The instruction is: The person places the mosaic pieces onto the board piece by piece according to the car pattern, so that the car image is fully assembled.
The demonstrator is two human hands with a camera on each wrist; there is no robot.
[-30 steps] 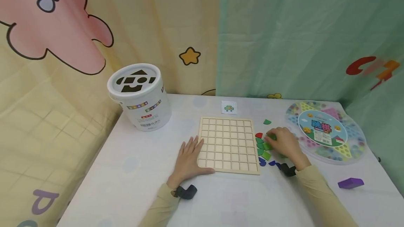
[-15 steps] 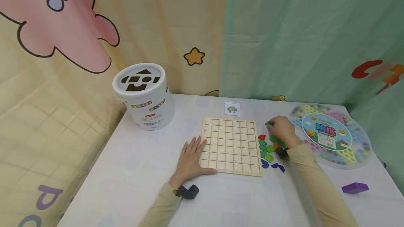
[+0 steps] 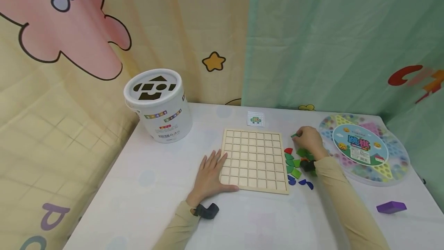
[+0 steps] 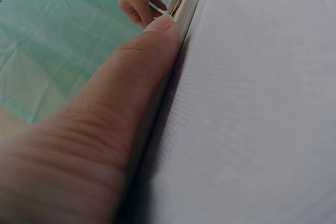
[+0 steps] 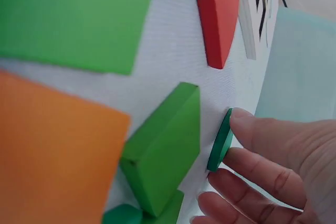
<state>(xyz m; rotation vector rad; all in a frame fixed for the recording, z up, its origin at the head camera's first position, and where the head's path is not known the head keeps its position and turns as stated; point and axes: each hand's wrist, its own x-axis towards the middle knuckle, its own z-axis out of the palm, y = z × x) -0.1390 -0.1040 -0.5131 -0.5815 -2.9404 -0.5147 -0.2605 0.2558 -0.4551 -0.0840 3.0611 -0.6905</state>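
A wooden grid board (image 3: 254,161) lies flat on the white table. My left hand (image 3: 207,176) rests at its lower left corner, fingers spread over the left edge and thumb along the front edge. Beyond the board's right side, my right hand (image 3: 308,139) pinches a dark green rounded piece (image 5: 220,141) between thumb and fingers, close to the tabletop. Below that hand lie loose pieces: a red one (image 5: 218,22), a green block (image 5: 165,148), an orange square (image 5: 58,150) and blue pieces (image 3: 306,183). The right wrist hides part of the pile.
A small card with a green picture (image 3: 255,119) lies behind the board. A white lidded bucket (image 3: 159,115) stands at the back left. To the right are a round Chinese checkers box (image 3: 360,144) and a purple block (image 3: 391,207).
My right hand has moved from the pile up to the separate green piece and now pinches it. The head view has shifted slightly. My left hand stays at the board.
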